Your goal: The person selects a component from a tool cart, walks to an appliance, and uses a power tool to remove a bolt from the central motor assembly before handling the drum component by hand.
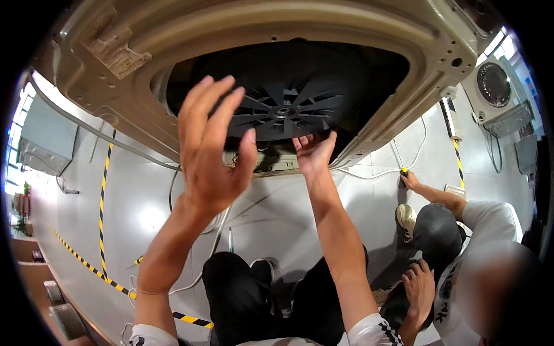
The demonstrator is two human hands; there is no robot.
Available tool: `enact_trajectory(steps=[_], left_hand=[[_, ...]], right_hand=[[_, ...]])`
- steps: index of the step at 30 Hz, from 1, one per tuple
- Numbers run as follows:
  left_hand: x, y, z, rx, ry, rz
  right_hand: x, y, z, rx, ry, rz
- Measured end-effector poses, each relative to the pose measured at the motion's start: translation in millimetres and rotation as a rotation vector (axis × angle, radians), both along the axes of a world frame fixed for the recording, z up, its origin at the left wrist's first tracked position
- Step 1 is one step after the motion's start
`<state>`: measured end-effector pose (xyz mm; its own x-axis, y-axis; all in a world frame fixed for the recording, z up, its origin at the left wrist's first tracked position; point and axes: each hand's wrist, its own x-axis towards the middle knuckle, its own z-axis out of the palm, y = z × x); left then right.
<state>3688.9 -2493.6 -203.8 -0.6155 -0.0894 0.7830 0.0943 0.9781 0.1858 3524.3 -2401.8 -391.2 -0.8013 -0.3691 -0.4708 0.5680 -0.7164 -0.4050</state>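
A beige washing machine (369,34) lies tipped on its side, its open underside facing me. Inside the opening sits a black finned round wheel (285,109) with a small hub at its middle. My left hand (210,150) is raised in front of the opening with fingers spread, holding nothing and touching nothing. My right hand (314,153) reaches to the lower edge of the opening, just below the black wheel, fingers apart and resting against the machine's lower frame.
Another person (461,248) in a white shirt crouches at the right, one hand (410,180) on a small yellow tool on the floor. Grey cables (398,167) trail over the pale floor. Yellow-black tape lines (104,202) cross the floor. A second washer (496,86) stands at top right.
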Motion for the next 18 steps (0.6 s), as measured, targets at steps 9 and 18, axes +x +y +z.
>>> enact_trajectory(steps=[9, 18], left_hand=[[-21, -5, 14, -0.071, -0.102, 0.320], [-63, 9, 11, -0.116, 0.056, 0.408]], right_hand=[[9, -4, 6, -0.122, -0.092, 0.030], [7, -3, -8, -0.177, -0.060, 0.046]])
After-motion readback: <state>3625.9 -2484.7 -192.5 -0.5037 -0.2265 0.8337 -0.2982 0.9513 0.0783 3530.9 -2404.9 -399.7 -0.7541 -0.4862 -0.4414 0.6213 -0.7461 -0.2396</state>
